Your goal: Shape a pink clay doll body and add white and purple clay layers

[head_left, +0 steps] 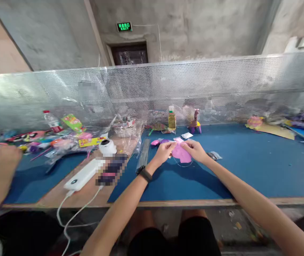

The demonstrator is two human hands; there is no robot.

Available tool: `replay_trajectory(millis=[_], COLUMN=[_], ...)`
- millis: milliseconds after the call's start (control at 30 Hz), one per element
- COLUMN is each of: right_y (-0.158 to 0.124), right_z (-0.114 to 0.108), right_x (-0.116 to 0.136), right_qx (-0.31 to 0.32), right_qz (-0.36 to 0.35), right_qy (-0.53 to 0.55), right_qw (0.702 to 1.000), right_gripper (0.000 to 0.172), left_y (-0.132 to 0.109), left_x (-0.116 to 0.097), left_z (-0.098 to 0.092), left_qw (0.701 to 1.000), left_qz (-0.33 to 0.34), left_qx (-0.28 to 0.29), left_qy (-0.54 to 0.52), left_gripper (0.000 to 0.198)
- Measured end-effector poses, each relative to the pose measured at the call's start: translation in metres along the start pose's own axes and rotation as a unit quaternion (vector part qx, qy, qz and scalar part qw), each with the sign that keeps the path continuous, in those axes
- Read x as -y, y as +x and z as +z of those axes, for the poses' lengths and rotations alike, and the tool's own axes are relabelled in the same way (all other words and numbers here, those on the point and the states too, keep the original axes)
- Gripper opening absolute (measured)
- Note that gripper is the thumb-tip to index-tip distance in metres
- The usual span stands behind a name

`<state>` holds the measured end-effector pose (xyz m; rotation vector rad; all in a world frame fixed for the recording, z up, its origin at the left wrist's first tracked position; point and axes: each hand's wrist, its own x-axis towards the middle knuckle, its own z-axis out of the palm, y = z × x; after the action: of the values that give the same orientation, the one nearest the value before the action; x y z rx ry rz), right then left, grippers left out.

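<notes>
Between both hands, a little above the blue mat (pixel 248 170), hangs a pink fabric piece (pixel 182 153). My left hand (pixel 166 150) pinches its upper left edge, and a dark band circles that wrist. The upper right edge is pinched by my right hand (pixel 195 149). A thin pale thread or wire (pixel 181 165) loops below the piece. Just behind lie some small pink and purple pieces (pixel 159 141) and a white packet (pixel 187 135). Left of my left hand is a bundle of thin clear sticks (pixel 142 156). A small clear packet (pixel 215 155) lies beside my right wrist.
A bottle of yellow liquid (pixel 171 119) and a purple-and-yellow toy animal (pixel 194 123) stand at the back. On the left are a white power strip (pixel 84 175), a phone (pixel 112 170) and a co-worker's hand (pixel 5 156). A perforated metal screen (pixel 207 81) closes off the far side.
</notes>
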<state>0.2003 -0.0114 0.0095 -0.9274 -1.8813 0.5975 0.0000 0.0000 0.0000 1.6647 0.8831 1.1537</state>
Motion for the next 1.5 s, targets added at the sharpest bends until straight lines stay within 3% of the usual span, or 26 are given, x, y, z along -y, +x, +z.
replay_trajectory(millis=[200, 467, 700, 867, 1033, 1167, 1333, 1500], right_y=[0.0, 0.0, -0.001, -0.002, -0.002, -0.001, 0.0, 0.001], right_z=[0.001, 0.0, 0.0, -0.001, -0.001, -0.002, 0.0, 0.0], right_x=[-0.002, -0.007, 0.001, 0.004, 0.005, 0.004, -0.005, -0.011], right_qx=[0.006, 0.039, 0.053, 0.063, 0.041, 0.012, -0.005, -0.019], right_qz=[0.043, 0.053, 0.03, 0.016, 0.023, 0.032, 0.083, 0.074], right_qy=[0.035, 0.043, 0.031, 0.033, 0.037, 0.044, 0.082, 0.068], right_qw=[0.998, 0.997, 0.998, 0.997, 0.998, 0.998, 0.993, 0.995], right_gripper=[0.055, 0.054, 0.057, 0.058, 0.056, 0.056, 0.054, 0.048], left_y=[-0.001, 0.0, -0.001, 0.001, 0.0, -0.001, -0.002, -0.006], left_x=[0.0, 0.002, -0.005, -0.005, -0.005, -0.005, -0.009, -0.012], left_z=[0.001, 0.002, -0.001, 0.0, -0.001, 0.0, 0.002, 0.001], left_qw=[0.999, 0.999, 0.998, 0.998, 0.996, 0.994, 0.969, 0.973], left_qz=[0.018, 0.034, -0.011, 0.032, 0.032, -0.039, -0.129, -0.127], left_qx=[-0.034, -0.033, -0.062, -0.05, -0.082, -0.031, 0.059, 0.089], left_qy=[0.013, -0.009, -0.023, -0.015, -0.012, -0.093, -0.202, -0.173], left_gripper=[0.047, 0.047, 0.048, 0.041, 0.038, 0.043, 0.052, 0.045])
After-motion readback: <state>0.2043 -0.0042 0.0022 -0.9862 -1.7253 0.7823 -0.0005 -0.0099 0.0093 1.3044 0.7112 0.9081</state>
